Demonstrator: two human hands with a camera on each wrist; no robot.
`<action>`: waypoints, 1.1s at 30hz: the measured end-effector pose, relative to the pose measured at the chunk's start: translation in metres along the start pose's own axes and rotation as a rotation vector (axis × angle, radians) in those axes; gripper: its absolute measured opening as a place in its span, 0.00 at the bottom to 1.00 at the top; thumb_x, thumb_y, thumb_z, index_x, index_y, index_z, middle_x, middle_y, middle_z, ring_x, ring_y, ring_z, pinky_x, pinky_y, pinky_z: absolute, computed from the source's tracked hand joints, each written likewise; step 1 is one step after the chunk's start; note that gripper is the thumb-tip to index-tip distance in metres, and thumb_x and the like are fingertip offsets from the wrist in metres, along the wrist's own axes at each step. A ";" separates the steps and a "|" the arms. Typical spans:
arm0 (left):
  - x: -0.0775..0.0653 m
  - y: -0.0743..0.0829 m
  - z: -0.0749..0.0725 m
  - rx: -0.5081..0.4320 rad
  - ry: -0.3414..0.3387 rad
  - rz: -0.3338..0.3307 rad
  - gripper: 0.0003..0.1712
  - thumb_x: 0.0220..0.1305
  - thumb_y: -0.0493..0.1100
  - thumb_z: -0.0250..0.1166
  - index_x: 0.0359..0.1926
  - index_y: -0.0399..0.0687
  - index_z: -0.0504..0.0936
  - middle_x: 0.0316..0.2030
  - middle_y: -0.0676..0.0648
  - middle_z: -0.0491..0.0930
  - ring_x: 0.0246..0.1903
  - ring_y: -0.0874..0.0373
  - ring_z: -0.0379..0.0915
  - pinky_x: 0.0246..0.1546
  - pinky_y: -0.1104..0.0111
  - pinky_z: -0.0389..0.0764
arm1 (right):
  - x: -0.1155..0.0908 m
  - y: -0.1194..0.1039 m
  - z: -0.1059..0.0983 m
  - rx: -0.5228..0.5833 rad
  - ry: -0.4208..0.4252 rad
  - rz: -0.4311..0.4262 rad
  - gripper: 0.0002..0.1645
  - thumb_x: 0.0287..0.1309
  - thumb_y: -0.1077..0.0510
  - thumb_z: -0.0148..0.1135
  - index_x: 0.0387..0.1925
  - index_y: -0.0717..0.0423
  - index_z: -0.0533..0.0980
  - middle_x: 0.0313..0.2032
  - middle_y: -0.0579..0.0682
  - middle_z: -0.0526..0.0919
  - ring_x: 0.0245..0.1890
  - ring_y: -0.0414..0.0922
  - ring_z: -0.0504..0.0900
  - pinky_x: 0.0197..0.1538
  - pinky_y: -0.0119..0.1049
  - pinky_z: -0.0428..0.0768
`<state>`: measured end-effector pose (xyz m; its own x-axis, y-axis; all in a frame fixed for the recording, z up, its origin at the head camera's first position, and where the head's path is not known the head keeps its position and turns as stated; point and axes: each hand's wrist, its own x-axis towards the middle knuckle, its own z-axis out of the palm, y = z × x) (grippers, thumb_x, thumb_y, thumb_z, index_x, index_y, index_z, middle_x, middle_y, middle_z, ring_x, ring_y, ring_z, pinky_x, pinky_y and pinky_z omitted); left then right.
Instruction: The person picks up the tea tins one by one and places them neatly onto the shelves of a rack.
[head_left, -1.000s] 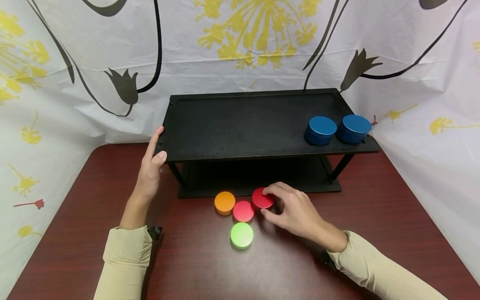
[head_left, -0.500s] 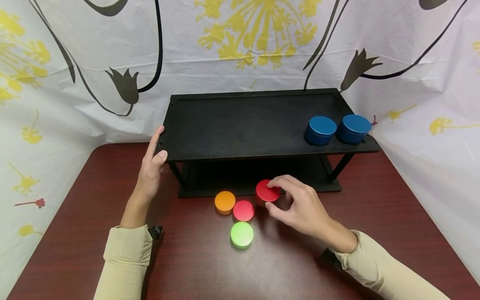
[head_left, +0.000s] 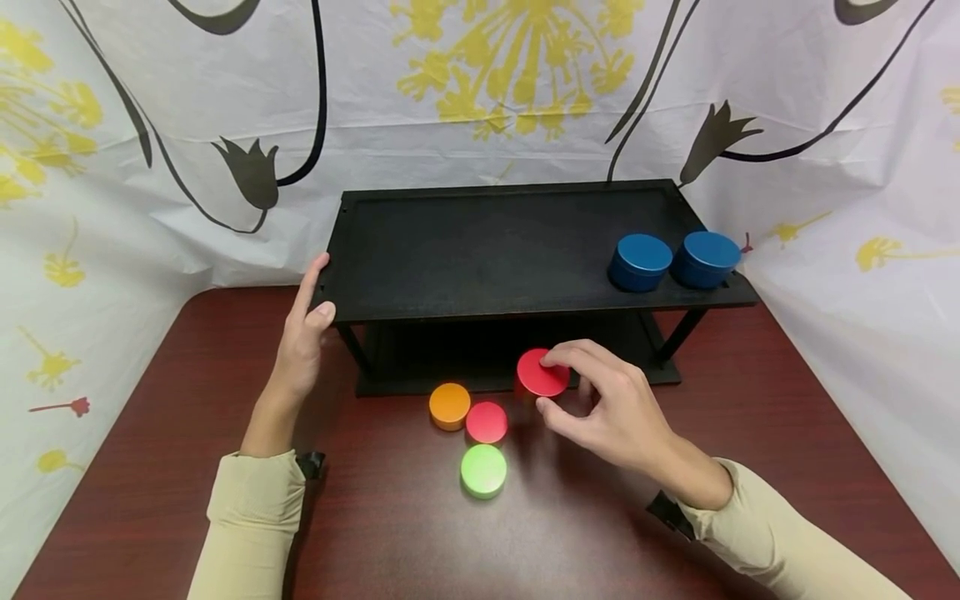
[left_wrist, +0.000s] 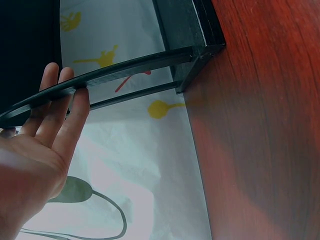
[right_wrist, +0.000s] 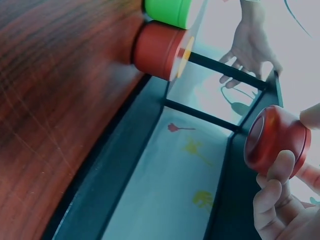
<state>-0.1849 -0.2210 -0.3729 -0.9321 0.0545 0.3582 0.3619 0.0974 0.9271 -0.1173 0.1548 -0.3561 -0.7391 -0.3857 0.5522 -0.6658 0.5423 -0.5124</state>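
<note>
My right hand [head_left: 618, 408] pinches a round red lidded tin [head_left: 542, 375] by its sides, thumb at the front and fingers at the back. In the right wrist view this red tin [right_wrist: 277, 142] is raised off the table, its bottom showing. At the left end of a black two-tier shelf [head_left: 480, 250], my left hand [head_left: 302, 342] holds the upper board, thumb at the front corner. The left wrist view shows the fingers [left_wrist: 62, 120] reaching under the board beside a leg.
An orange tin [head_left: 450, 406], a second red tin [head_left: 487, 422] and a green tin [head_left: 483, 472] stand close together before the shelf. Two blue tins [head_left: 640, 262] sit at the upper board's right end. A patterned white cloth [head_left: 480, 100] hangs behind and at both sides.
My right hand has lifted the red tin off the table and carried it slightly right and toward the shelf. The left hand and the other tins have stayed put.
</note>
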 end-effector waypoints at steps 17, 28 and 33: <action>-0.001 -0.001 0.000 -0.028 -0.009 0.004 0.38 0.67 0.46 0.46 0.78 0.61 0.54 0.75 0.56 0.53 0.69 0.57 0.53 0.64 0.63 0.54 | 0.009 -0.009 -0.018 0.003 0.062 -0.073 0.19 0.47 0.56 0.71 0.45 0.52 0.83 0.47 0.45 0.81 0.18 0.32 0.70 0.25 0.24 0.70; -0.001 -0.001 0.000 -0.016 0.000 0.004 0.38 0.67 0.46 0.46 0.78 0.62 0.55 0.75 0.57 0.53 0.67 0.57 0.55 0.63 0.65 0.56 | 0.020 -0.016 -0.025 0.028 0.117 -0.099 0.20 0.46 0.58 0.71 0.45 0.53 0.83 0.48 0.47 0.82 0.17 0.33 0.69 0.25 0.25 0.70; 0.000 -0.001 0.000 -0.015 -0.004 0.010 0.37 0.67 0.46 0.46 0.78 0.62 0.54 0.75 0.57 0.53 0.68 0.57 0.54 0.63 0.64 0.55 | 0.025 -0.014 -0.028 0.049 0.163 -0.133 0.22 0.44 0.60 0.71 0.47 0.56 0.83 0.49 0.50 0.81 0.18 0.34 0.69 0.25 0.26 0.70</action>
<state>-0.1848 -0.2211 -0.3736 -0.9285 0.0594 0.3666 0.3705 0.0824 0.9252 -0.1230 0.1582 -0.3170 -0.6207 -0.3238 0.7141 -0.7637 0.4557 -0.4572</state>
